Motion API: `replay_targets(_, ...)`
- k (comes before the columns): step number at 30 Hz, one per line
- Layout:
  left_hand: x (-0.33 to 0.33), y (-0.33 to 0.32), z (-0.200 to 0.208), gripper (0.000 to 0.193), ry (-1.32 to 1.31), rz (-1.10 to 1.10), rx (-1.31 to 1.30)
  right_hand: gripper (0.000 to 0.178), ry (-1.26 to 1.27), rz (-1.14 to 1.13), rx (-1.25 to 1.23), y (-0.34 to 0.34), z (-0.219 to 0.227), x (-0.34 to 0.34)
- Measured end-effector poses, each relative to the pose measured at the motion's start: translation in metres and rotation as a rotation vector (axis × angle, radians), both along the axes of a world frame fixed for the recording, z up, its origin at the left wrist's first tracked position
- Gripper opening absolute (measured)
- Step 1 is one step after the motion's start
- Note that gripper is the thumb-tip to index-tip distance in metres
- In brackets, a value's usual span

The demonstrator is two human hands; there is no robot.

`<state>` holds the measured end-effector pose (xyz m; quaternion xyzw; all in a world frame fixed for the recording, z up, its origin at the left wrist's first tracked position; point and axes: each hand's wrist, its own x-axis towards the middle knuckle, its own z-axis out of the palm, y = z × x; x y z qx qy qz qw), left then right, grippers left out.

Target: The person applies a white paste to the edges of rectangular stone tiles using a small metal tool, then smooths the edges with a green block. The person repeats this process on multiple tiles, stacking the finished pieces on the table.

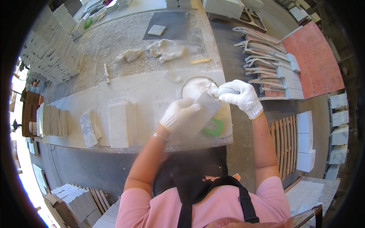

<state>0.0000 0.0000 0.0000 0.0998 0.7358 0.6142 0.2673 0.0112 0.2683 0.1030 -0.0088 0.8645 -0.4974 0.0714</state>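
Observation:
My left hand (179,114), in a white knit glove, is closed on the edge of a pale marble tile (208,108) held tilted over the bench. In my right hand (244,98), gloved too, is a smooth, rounded, pale grey tool (228,90). Its tip meets or nearly meets the tile's upper corner; its exact kind is unclear. Just beyond the tile stands a round dish (195,86) with white powder or paste in it. A green rectangular item (213,127) lies partly under the tile.
Marble tiles stand upright in stacks (118,124) on the bench's left side. Farther back lie loose white gloves (166,50), a yellowish flat strip (200,60) and a dark sheet (178,26) bearing a small tile. Right of the bench, white blocks and straps (266,68) rest on red boards.

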Motion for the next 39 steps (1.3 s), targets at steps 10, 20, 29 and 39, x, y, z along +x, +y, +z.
replay_targets(10,-0.003,-0.002,-0.006,0.044,-0.050,0.000,0.065,0.036,0.051,-0.157,-0.304,0.023,-0.040,-0.022)
replay_targets(20,-0.001,-0.002,0.001,0.039,0.023,0.018,-0.052,0.037,0.168,-0.346,-0.123,0.041,-0.134,-0.086)
replay_targets(29,0.000,-0.001,0.000,0.036,0.036,0.002,-0.007,0.047,0.046,-0.226,0.131,0.034,-0.121,-0.082)
replay_targets(39,-0.012,0.002,0.006,0.034,-0.397,0.132,0.286,0.046,0.242,-0.388,-0.145,0.048,-0.086,-0.013)
